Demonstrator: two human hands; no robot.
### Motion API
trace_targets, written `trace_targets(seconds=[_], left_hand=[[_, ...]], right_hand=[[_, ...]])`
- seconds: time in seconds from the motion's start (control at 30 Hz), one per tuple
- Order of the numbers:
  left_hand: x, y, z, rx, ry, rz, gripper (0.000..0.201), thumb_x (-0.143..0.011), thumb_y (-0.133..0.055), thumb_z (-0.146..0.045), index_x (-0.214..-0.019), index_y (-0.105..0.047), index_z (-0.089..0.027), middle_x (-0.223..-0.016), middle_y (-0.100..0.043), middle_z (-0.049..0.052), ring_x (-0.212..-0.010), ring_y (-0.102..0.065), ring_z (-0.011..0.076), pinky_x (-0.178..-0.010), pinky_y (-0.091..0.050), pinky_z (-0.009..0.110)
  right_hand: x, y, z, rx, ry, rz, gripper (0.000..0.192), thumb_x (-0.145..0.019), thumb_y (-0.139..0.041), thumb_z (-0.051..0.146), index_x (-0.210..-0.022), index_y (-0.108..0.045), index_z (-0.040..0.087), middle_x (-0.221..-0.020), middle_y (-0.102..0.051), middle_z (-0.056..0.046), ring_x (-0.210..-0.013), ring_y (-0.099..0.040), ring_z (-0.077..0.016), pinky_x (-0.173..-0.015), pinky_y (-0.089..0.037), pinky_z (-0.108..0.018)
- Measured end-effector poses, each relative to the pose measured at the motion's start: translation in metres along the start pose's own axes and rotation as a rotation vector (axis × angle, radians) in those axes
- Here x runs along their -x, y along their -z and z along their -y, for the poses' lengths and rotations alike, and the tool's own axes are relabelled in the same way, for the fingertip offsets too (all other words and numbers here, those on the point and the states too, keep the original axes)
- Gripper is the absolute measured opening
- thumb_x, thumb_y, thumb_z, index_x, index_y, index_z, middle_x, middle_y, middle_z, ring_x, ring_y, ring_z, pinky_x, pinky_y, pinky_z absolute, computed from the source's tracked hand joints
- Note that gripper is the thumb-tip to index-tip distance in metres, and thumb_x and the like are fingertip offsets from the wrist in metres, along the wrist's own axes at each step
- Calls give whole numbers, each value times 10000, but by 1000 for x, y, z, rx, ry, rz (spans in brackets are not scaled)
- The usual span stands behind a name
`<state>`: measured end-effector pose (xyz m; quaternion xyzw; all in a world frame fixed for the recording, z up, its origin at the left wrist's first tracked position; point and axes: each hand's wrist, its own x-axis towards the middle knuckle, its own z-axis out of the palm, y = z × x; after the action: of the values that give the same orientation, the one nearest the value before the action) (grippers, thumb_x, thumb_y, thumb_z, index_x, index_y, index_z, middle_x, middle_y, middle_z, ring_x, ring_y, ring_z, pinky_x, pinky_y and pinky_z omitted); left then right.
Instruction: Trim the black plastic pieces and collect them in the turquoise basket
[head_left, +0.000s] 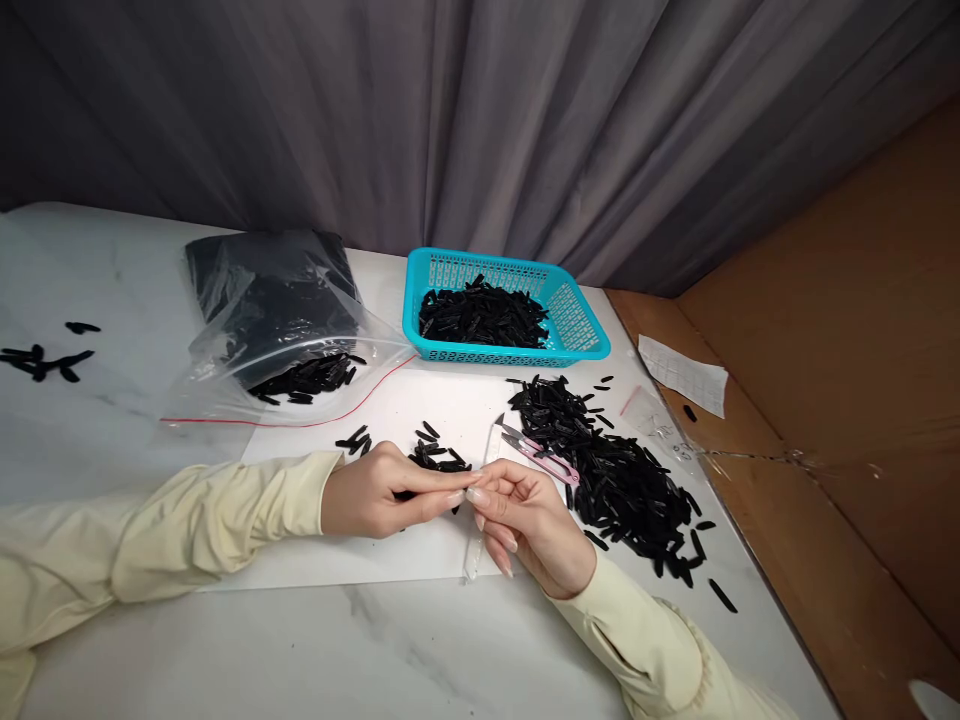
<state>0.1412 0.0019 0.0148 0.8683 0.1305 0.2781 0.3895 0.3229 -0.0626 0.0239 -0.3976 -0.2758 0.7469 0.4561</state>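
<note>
Over the white sheet [300, 555], my left hand [397, 490] and my right hand [525, 515] meet at their fingertips, both closed in a pinch. A dark bit of a small black strip shows between the tips; most of it is hidden by the fingers. Just behind my left hand lies a little group of black strips [442, 460]. A pair of pink-handled snips [551, 462] rests beyond my right hand, against a large heap of black strips [622, 480]. Under my right hand runs a clear ruler-like strip [474, 555], partly covered.
A blue basket [506, 353] holding black strips stands at the back. Left of it lies an open clear zip bag [217, 385] with strips spilling at its mouth. Several black pieces [49, 362] sit far left. Cardboard [840, 350], paper [682, 375] and a small plastic bag [660, 425] are on the right.
</note>
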Motion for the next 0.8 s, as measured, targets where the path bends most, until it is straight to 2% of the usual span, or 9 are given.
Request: trace_targets(seconds=[0.1, 0.23, 0.37, 0.5, 0.8], left_hand=[[-1, 0, -1, 4, 11, -35, 326, -877, -429, -175, -1102, -637, -62, -392, -476, -37, -361, -236, 61, -339, -243, 170], [-3, 2, -4, 39, 40, -70, 302, -858, -462, -175, -1040, -672, -57, -408, -512, -18, -361, -257, 55, -338, -256, 168], [-4, 3, -6, 103, 172, -65, 290, -834, -506, -202, -1004, -693, -58, -418, -521, -17, -365, -268, 50, -329, -247, 169], [-4, 3, -7, 142, 276, -67, 282, -822, -525, -220, -978, -709, -74, -513, -626, 22, -363, -310, 48, -326, -266, 168], [-4, 2, -9, 117, 211, -209, 265, -819, -534, -181, -974, -702, -47, -628, -708, 51, -366, -448, 58, -354, -393, 140]], right_hand=[[0, 0, 0, -5, -8, 1, 158, -672, -736, 225, -741, -633, 128, -543, -640, 10, -300, -372, -22, -276, -425, -158], [0, 1, 1, -15, 12, -1, 168, -670, -736, 215, -778, -630, 141, -596, -678, -7, -326, -424, -36, -313, -464, -174], [0, 1, 2, -16, 11, -5, 175, -654, -743, 196, -773, -625, 144, -615, -686, -12, -338, -433, -43, -328, -473, -186], [1, 1, 3, -30, 11, -6, 170, -659, -737, 186, -775, -621, 143, -623, -685, -15, -363, -433, -47, -346, -473, -185], [1, 5, 4, -94, -36, 106, 120, -718, -688, 188, -817, -646, 134, -801, -713, -73, -517, -577, -86, -492, -527, -213]])
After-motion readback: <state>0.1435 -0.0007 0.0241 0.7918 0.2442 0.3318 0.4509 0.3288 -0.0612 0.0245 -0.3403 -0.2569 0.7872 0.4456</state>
